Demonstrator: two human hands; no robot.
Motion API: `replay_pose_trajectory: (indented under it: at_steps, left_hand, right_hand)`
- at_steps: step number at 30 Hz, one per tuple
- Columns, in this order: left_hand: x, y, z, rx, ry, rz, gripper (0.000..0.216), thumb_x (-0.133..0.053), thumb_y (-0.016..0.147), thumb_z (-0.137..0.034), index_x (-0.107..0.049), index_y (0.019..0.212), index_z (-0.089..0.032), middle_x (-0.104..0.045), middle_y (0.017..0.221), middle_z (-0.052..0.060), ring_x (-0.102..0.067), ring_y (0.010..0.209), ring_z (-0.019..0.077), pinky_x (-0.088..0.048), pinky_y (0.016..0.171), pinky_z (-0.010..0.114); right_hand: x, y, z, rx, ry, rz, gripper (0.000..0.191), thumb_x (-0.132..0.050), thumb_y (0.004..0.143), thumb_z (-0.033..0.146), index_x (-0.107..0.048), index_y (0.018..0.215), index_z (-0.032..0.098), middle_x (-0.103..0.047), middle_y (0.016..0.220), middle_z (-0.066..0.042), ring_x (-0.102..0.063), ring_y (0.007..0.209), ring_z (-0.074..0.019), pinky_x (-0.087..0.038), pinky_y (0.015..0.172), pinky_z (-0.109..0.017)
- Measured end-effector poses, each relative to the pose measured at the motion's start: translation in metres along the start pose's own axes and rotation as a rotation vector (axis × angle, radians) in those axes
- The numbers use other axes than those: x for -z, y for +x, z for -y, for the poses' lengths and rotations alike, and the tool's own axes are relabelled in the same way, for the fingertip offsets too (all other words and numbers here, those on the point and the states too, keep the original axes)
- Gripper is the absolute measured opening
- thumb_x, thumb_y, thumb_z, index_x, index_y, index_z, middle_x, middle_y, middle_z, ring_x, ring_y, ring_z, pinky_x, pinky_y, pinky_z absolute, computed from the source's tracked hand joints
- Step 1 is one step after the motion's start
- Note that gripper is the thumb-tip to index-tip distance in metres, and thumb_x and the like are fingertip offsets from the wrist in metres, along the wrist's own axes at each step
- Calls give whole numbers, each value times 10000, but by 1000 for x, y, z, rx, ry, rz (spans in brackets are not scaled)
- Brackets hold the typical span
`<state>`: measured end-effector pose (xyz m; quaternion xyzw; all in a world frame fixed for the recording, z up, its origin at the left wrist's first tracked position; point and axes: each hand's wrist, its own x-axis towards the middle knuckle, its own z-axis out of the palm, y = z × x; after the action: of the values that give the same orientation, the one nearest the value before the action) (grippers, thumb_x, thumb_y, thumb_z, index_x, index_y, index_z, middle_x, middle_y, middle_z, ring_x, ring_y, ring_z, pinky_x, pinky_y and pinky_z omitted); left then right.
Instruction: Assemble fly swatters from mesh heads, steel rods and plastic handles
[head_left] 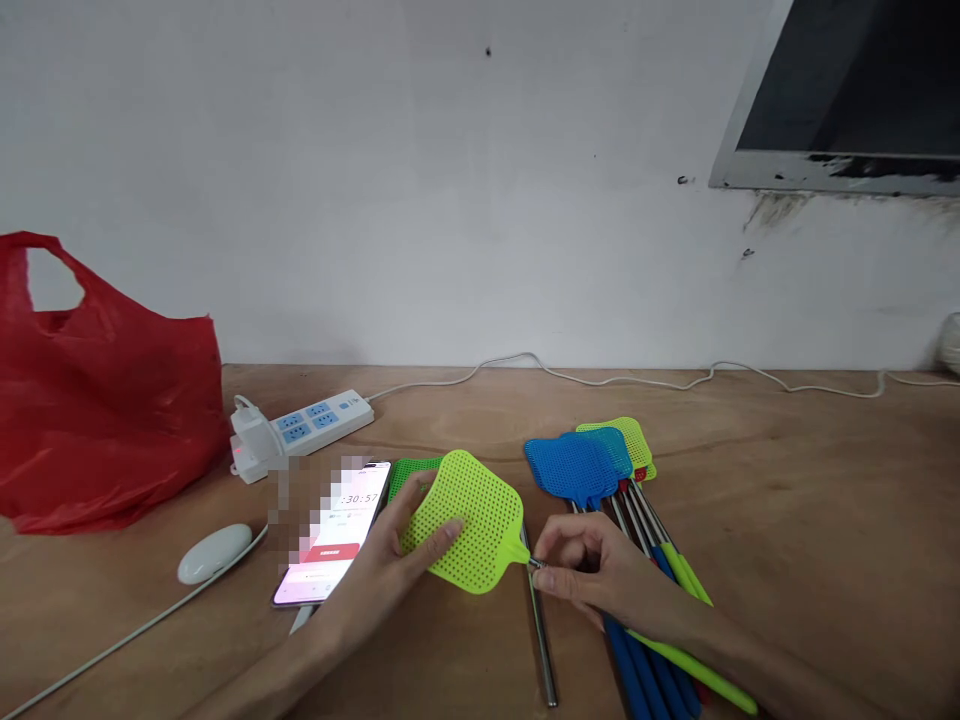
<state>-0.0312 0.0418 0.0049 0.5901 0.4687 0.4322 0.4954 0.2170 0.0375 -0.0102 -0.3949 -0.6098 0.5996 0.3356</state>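
A yellow-green fly swatter head (480,525), square and full of small holes, is gripped by my left hand (412,540), thumb on top and fingers behind. At its narrow neck, my right hand (585,565) pinches the short metal end of a rod with thumb and forefinger. Whether the green grip (697,672) below my right wrist belongs to this swatter, I cannot tell. A loose metal rod (543,640) lies on the table between my hands. Partly hidden behind my left hand is a green swatter head (409,468).
Right of my hands, blue swatters (574,468) and yellow-green ones (634,440) lie piled. On the left are a lit phone (349,520), a power strip (322,425), a white mouse-like object (215,553) and a red plastic bag (112,400). A cable (615,380) runs along the wall.
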Motion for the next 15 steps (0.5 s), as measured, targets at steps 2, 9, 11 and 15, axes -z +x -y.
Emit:
replay_pose_trajectory:
  at_steps: [2, 9, 11, 15]
  left_hand:
    - [2, 5, -1, -83, -81, -108, 437, -706, 836, -515, -602, 1192, -283, -652, 1045, 23, -595, 899, 202, -474, 790, 287]
    - [0, 8, 12, 23, -111, -19, 335, -641, 879, -547, -603, 963, -224, -560, 748, -41, -478, 633, 126, -384, 592, 241]
    - [-3, 6, 12, 46, -68, 88, 351, -615, 888, -563, -590, 887, -213, -551, 718, -38, -481, 635, 131, -377, 583, 241]
    - [-6, 4, 6, 44, 58, 183, 411, -538, 918, -591, -599, 814, -198, -569, 748, -14, -489, 672, 145, -372, 590, 247]
  right_hand:
    - [1, 4, 0, 21, 70, -53, 394, -744, 760, 562, -626, 813, 190, -433, 400, 116, -314, 300, -52, -179, 349, -208]
    - [9, 4, 10, -39, 525, -403, 373, -780, 752, 530, -691, 868, 186, -548, 563, 50, -347, 441, -59, -259, 400, -186]
    - [9, 2, 10, -22, 627, -414, 353, -822, 719, 494, -707, 844, 185, -616, 660, 21, -404, 504, -70, -357, 456, -187]
    - [8, 4, 6, 10, 720, -436, 371, -890, 638, 451, -736, 837, 179, -720, 834, -35, -530, 645, -104, -494, 662, -235]
